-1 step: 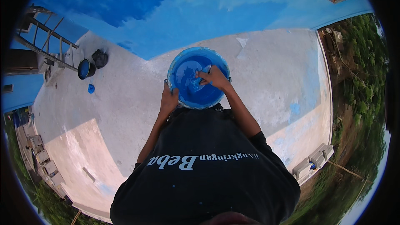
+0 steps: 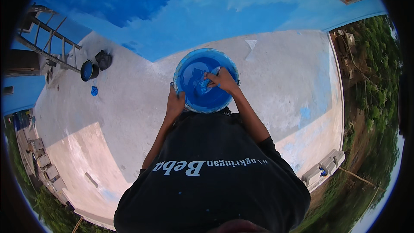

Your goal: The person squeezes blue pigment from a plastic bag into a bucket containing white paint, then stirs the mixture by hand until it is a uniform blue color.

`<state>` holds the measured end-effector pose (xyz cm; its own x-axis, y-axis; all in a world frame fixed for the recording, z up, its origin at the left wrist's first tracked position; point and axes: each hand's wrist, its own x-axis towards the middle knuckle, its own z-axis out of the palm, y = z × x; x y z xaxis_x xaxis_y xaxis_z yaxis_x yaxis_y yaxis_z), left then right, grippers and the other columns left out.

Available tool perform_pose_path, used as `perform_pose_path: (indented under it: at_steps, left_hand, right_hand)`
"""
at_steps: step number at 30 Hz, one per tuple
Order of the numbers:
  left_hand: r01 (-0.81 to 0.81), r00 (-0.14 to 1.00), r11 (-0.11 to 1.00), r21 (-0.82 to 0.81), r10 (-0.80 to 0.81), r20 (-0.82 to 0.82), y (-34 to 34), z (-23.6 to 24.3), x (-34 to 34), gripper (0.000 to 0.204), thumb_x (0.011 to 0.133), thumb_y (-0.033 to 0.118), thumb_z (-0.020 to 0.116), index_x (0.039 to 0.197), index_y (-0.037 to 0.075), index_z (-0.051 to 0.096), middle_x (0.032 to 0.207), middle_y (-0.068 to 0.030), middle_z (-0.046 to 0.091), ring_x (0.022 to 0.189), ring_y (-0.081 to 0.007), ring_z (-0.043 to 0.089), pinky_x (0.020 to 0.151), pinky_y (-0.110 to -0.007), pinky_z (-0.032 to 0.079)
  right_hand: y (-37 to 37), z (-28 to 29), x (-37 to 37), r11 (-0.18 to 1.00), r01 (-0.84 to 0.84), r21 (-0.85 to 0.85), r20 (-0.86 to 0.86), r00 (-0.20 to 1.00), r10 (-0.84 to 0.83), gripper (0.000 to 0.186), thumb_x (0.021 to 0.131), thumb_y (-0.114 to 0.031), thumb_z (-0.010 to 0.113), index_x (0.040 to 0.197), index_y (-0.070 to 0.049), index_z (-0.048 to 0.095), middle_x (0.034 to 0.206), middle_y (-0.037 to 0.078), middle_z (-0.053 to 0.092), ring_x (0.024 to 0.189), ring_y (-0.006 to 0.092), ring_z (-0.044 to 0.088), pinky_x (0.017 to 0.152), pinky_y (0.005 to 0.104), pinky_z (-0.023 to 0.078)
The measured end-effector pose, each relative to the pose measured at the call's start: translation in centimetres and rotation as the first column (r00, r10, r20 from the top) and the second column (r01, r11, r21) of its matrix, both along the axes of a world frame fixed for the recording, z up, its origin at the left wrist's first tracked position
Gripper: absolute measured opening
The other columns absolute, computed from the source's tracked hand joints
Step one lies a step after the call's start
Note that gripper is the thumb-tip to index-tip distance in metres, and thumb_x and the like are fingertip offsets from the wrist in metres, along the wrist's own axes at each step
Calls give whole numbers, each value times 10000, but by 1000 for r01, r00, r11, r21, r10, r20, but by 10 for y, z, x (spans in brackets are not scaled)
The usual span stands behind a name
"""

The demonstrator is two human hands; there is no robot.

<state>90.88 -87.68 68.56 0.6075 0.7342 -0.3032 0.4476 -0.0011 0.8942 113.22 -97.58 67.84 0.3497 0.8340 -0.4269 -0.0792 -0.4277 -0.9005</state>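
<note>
A round bucket (image 2: 177, 72) with a paint-smeared rim is held in front of my body, with glossy blue paint (image 2: 209, 100) inside. My left hand (image 2: 176, 103) grips its left rim, thumb over the edge and fingers outside. From the right, my right hand (image 2: 224, 81) reaches over the rim into the bucket. Its fingers are closed around a blue-smeared paintbrush (image 2: 202, 87), whose lower end meets the paint. Fingers and paint hide part of the brush, so its full shape does not show.
Ahead stands a wall (image 2: 233, 13) painted in blue shades. A ladder (image 2: 47, 51) leans at the far left, near a dark bucket of blue paint (image 2: 89, 71) and a black plastic bag (image 2: 103, 60). A crumpled blue piece (image 2: 94, 91) lies on the concrete floor (image 2: 129, 116). Pale blocks (image 2: 323, 168) line the right edge.
My right hand and the brush have shifted very slightly to the right inside the bucket, and the shine on the paint differs. My left hand and the bucket stay in place.
</note>
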Motion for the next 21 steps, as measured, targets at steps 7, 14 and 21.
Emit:
perform_pose_path:
  at_steps: [7, 14, 21]
  left_hand:
    - [-10, 995, 999, 34, 13, -97, -2, 2, -1, 643, 914, 167, 488, 1441, -91, 225, 1236, -339, 560, 1146, -446, 577, 978, -435, 453]
    - [-41, 999, 999, 35, 41, -23, 0, -7, 2, 571, 917, 163, 481, 1400, -61, 277, 1209, -341, 571, 1142, -462, 571, 980, -453, 449]
    - [-73, 994, 997, -17, 72, -87, 2, 10, 13, 554, 920, 107, 480, 1421, -47, 300, 1316, -286, 512, 1223, -381, 523, 1034, -417, 401]
  right_hand:
    - [-8, -12, 6, 953, -117, -278, 223, 958, 182, 311, 840, -214, 694, 760, 84, 658, 705, 186, 691, 567, 241, 695, 606, 349, 566]
    - [12, 38, -8, 968, -87, -237, 619, 754, 220, 350, 847, -301, 691, 815, 46, 661, 794, 254, 668, 795, 424, 668, 730, 489, 540]
    - [24, 27, -32, 918, -203, -340, 784, 479, 396, 296, 851, -293, 672, 861, 2, 677, 910, 204, 678, 800, 377, 677, 707, 467, 549]
